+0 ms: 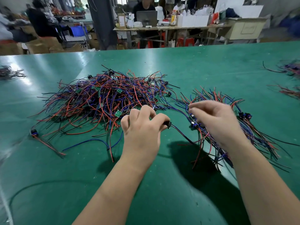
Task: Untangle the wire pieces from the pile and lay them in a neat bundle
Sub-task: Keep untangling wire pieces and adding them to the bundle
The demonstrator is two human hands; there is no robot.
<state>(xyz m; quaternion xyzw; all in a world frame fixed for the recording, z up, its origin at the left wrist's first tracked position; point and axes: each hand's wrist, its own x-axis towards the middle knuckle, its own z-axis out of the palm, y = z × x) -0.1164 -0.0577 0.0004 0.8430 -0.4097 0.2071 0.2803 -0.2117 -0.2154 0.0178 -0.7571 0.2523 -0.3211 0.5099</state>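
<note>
A big tangled pile (pixel 105 99) of red, blue and black wire pieces with small green boards and black parts lies on the green table (pixel 48 176). To its right lies a looser bundle (pixel 253 137) of the same pieces. My left hand (pixel 142 129) pinches the black end part of one wire piece (pixel 181 133), whose wires trail right toward the bundle. Over the bundle's left side my right hand (pixel 217 120) hovers blurred, its fingers curled; I cannot tell whether it holds a wire.
Smaller wire heaps lie at the table's far left (pixel 9 73) and far right (pixel 290 69). One loose piece (pixel 34 133) sits left of the pile. Beyond the table's far edge stand other benches with a laptop (pixel 146 18), boxes and people.
</note>
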